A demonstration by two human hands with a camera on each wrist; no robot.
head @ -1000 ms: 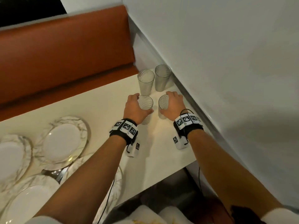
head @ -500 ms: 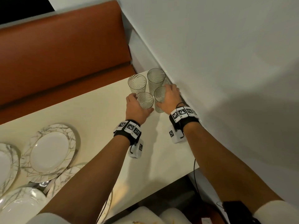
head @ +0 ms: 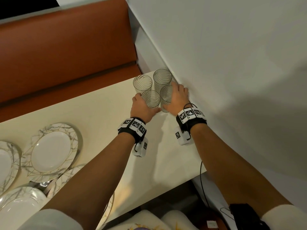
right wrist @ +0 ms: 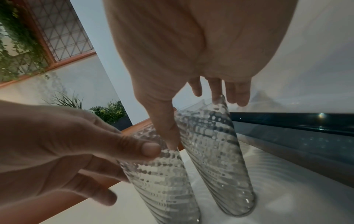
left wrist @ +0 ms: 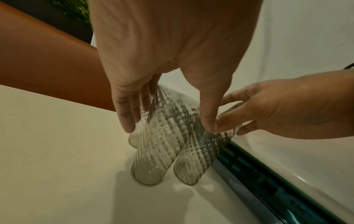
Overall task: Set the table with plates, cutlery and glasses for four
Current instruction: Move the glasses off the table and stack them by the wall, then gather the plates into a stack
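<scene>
Four ribbed clear glasses stand bunched at the table's far right corner by the wall. My left hand grips the near left glass, thumb on one side and fingers on the other. My right hand grips the near right glass the same way. The two far glasses stand free just behind them. In the left wrist view my left hand holds its glass, whose base is on the table. In the right wrist view my right hand holds its glass.
Several marble-patterned plates lie at the near left, with steel cutlery between them. An orange bench back runs along the far side. A white wall borders the cream table on the right.
Both hands have moved their glasses away from me toward the far corner. The two held glasses now stand right against the two far ones.
</scene>
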